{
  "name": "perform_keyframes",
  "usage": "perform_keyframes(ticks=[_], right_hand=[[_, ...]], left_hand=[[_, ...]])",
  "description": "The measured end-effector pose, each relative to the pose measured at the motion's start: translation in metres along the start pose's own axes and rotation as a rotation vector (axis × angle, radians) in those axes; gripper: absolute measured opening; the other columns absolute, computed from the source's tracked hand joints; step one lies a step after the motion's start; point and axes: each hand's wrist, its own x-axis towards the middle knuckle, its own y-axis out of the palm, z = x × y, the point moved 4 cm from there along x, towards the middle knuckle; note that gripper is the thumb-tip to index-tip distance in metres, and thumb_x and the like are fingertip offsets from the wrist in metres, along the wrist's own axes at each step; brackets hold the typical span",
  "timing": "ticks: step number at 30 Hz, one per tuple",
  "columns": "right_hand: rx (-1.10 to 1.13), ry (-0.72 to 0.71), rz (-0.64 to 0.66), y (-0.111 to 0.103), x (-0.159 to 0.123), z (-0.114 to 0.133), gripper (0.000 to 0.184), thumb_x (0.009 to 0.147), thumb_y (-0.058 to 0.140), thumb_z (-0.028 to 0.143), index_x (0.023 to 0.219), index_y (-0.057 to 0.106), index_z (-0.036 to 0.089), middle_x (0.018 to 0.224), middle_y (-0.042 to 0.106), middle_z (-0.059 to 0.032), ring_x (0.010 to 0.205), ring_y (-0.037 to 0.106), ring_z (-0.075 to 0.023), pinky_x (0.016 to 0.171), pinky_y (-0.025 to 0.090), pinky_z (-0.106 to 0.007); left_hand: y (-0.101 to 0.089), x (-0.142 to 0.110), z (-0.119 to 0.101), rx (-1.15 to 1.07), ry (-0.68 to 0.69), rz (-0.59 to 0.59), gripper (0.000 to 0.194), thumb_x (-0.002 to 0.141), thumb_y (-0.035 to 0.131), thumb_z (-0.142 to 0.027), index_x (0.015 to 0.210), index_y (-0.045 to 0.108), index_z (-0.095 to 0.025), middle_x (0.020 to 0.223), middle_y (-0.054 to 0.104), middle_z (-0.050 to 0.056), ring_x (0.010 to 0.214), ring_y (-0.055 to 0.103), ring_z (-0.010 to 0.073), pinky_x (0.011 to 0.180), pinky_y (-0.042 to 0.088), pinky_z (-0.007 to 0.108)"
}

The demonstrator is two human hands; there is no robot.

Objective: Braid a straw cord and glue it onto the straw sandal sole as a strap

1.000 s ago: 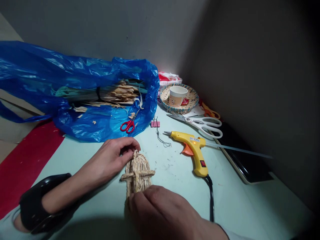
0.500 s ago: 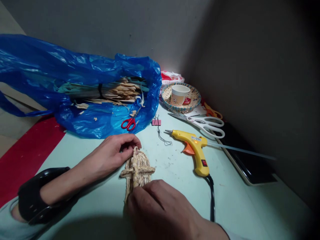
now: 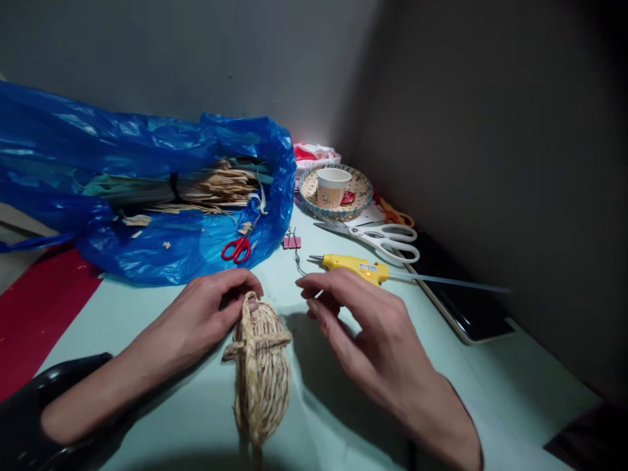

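Note:
A long oval piece of braided straw, with a lengthwise braid and a crosswise one on top, lies in front of me. My left hand pinches its far end, where the lengthwise braid makes a small loop. To the right of the piece, my right hand hovers with curved fingers apart and nothing visible between them. Its fingertips are close to a thin dark cord beside a pink binder clip. Beyond this hand is a yellow glue gun, its handle hidden by the hand.
A blue plastic bag with a bundle of dried strips fills the back left, red scissors at its edge. White-handled scissors, a dark tablet-like device and a woven basket holding a paper cup are at the right.
My right hand has let go of the straw piece's near end and moved up and right towards the glue gun. My left hand keeps its pinch. The whole view has shifted slightly.

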Motion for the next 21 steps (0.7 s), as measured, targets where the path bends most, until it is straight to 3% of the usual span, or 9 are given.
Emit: perform_keyframes(ticks=[5, 8, 15, 21], right_hand=[[-0.222, 0.129, 0.293, 0.012, 0.027, -0.020, 0.016, 0.091, 0.057, 0.010, 0.100, 0.069, 0.016, 0.092, 0.071, -0.0063, 0.080, 0.062, -0.0187, 0.070, 0.041, -0.030], [-0.306, 0.132, 0.426, 0.025, 0.034, -0.021, 0.015, 0.091, 0.056, 0.011, 0.088, 0.070, 0.016, 0.084, 0.070, -0.0054, 0.076, 0.060, -0.0177, 0.065, 0.035, -0.029], [-0.306, 0.101, 0.423, 0.039, 0.034, -0.016, 0.014, 0.094, 0.055, 0.017, 0.085, 0.066, 0.016, 0.084, 0.064, -0.0058, 0.077, 0.059, -0.0185, 0.062, 0.031, -0.031], [-0.263, 0.091, 0.452, 0.042, 0.034, -0.018, 0.014, 0.096, 0.055, 0.020, 0.089, 0.066, 0.016, 0.089, 0.064, -0.0065, 0.076, 0.058, -0.0179, 0.060, 0.033, -0.030]], left_hand=[[0.000, -0.002, -0.002, 0.005, -0.022, 0.007, 0.019, 0.093, 0.050, -0.035, 0.090, 0.065, -0.024, 0.077, 0.069, 0.001, 0.067, 0.061, 0.0204, 0.055, 0.045, 0.029], [0.000, -0.002, -0.003, 0.018, -0.032, 0.010, 0.017, 0.092, 0.052, -0.036, 0.090, 0.065, -0.025, 0.078, 0.069, 0.000, 0.070, 0.061, 0.0199, 0.059, 0.046, 0.029], [-0.003, -0.006, -0.006, 0.074, -0.031, -0.011, 0.020, 0.092, 0.053, -0.038, 0.091, 0.068, -0.024, 0.092, 0.074, 0.004, 0.086, 0.067, 0.0255, 0.076, 0.048, 0.035], [-0.004, -0.008, -0.014, 0.121, -0.039, -0.018, 0.025, 0.091, 0.054, -0.039, 0.083, 0.071, -0.023, 0.083, 0.072, 0.003, 0.078, 0.066, 0.0251, 0.069, 0.048, 0.033]])
